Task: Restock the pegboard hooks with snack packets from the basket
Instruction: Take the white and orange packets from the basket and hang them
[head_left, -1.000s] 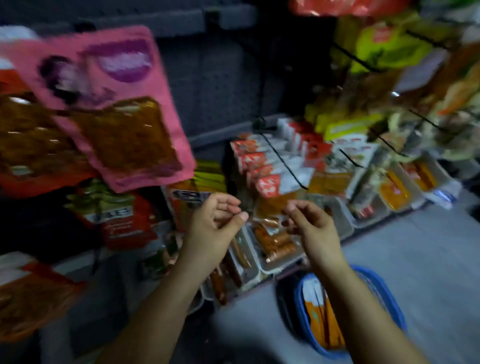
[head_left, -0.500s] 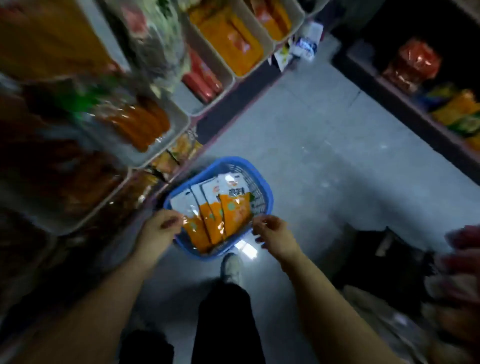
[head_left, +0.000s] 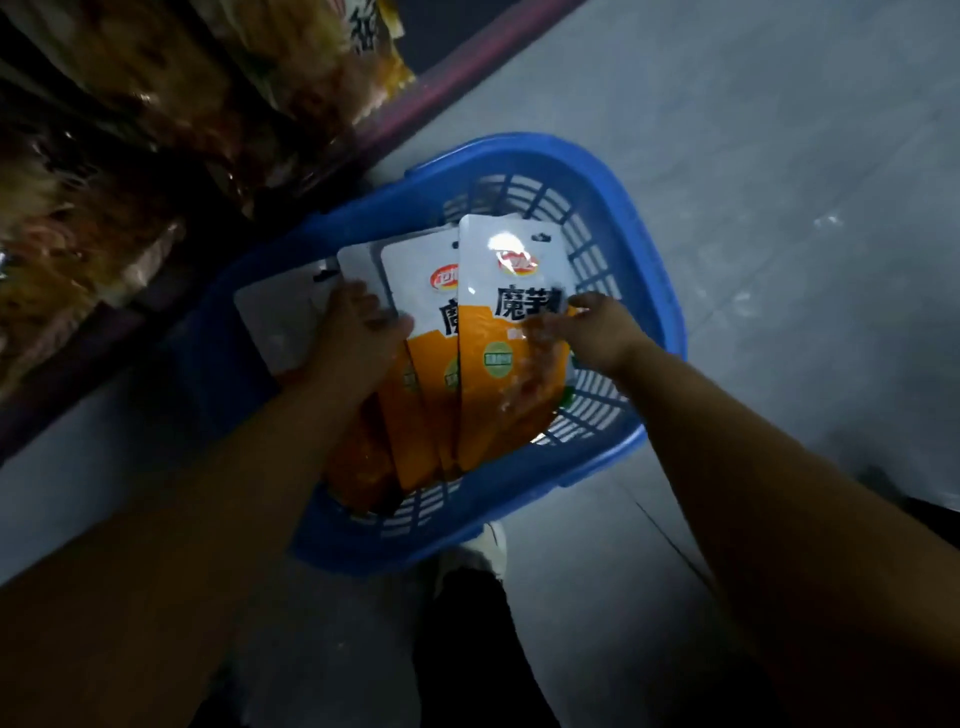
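A blue plastic basket (head_left: 644, 291) stands on the grey floor and holds several white-and-orange snack packets, fanned out and overlapping. The top packet (head_left: 506, 332) lies rightmost, with black characters on its white upper half. My right hand (head_left: 587, 330) touches that packet's right edge, fingers curled over it. My left hand (head_left: 358, 332) rests on the packets at the left of the pile (head_left: 291, 317), fingers spread over them. Whether either hand has a firm grip is unclear. The pegboard hooks are out of view.
Bagged snacks (head_left: 171, 119) fill a low shelf at the upper left, with a dark red base rail (head_left: 441, 93) running along the floor. My shoe (head_left: 483, 551) and dark trouser leg sit just below the basket. Grey floor stretches to the right.
My view swung down from the pegboard to the basket. Both hands dropped from the hooks, reached the basket rim, and now lie on the packets inside it.
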